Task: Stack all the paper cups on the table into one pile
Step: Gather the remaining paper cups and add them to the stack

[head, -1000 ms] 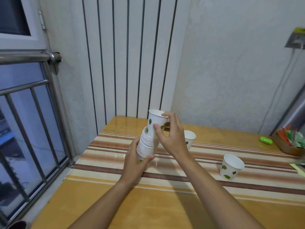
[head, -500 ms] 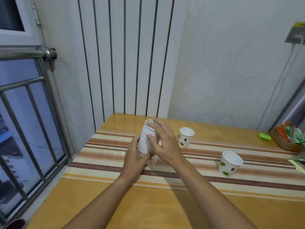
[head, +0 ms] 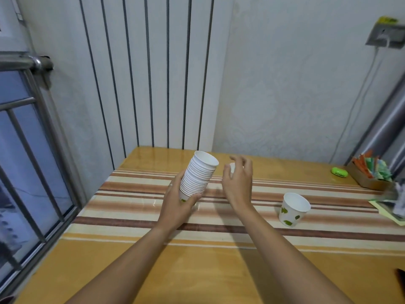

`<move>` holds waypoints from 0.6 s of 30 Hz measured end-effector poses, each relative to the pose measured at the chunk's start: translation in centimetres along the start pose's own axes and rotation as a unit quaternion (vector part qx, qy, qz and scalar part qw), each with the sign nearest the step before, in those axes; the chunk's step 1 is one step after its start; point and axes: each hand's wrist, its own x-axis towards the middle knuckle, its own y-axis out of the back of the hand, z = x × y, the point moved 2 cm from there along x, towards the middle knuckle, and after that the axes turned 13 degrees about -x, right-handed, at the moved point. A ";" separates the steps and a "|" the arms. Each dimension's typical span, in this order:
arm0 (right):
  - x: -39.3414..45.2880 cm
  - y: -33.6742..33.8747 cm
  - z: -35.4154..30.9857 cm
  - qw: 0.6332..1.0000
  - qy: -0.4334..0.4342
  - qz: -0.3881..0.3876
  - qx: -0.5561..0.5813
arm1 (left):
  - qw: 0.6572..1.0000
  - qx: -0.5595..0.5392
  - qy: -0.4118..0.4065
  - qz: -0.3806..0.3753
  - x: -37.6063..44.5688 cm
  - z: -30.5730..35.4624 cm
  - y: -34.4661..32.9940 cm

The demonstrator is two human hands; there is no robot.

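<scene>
A pile of several nested white paper cups (head: 199, 177) leans to the right above the striped table (head: 131, 207). My left hand (head: 178, 204) grips the pile at its base. My right hand (head: 237, 182) hovers just right of the pile, fingers spread, holding nothing. Behind its fingers a single white cup (head: 232, 168) stands on the table, mostly hidden. Another single cup with green leaf marks (head: 293, 209) stands upright farther right, apart from both hands.
A small green object (head: 339, 172) and a cardboard box of coloured packets (head: 370, 172) sit at the back right. Papers (head: 392, 207) lie at the right edge. A window with metal bars (head: 32, 163) runs along the table's left side.
My right hand pushed the top cup down into the pile, then let go and moved right toward the cup behind it. The left hand kept hold of the pile.
</scene>
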 end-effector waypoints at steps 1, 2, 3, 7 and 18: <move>0.2 -0.2 1.0 0.999 -0.034 -0.005 -0.001 | 1.000 0.002 0.000 -0.005 0.1 -0.2 0.0; 0.3 -0.4 1.9 0.998 -0.061 -0.016 -0.003 | 1.000 0.002 -0.001 -0.008 0.1 -0.4 0.2; 0.4 -0.6 2.8 0.996 -0.079 -0.030 -0.019 | 1.000 0.001 -0.001 -0.009 0.1 -0.6 0.3; 0.3 -2.2 5.7 0.981 -0.104 -0.135 -0.095 | 1.000 -0.012 0.008 -0.010 0.0 -0.8 0.9; 0.3 -2.3 3.6 0.993 -0.080 -0.089 0.011 | 0.999 -0.032 0.017 -0.007 -0.4 -1.0 1.1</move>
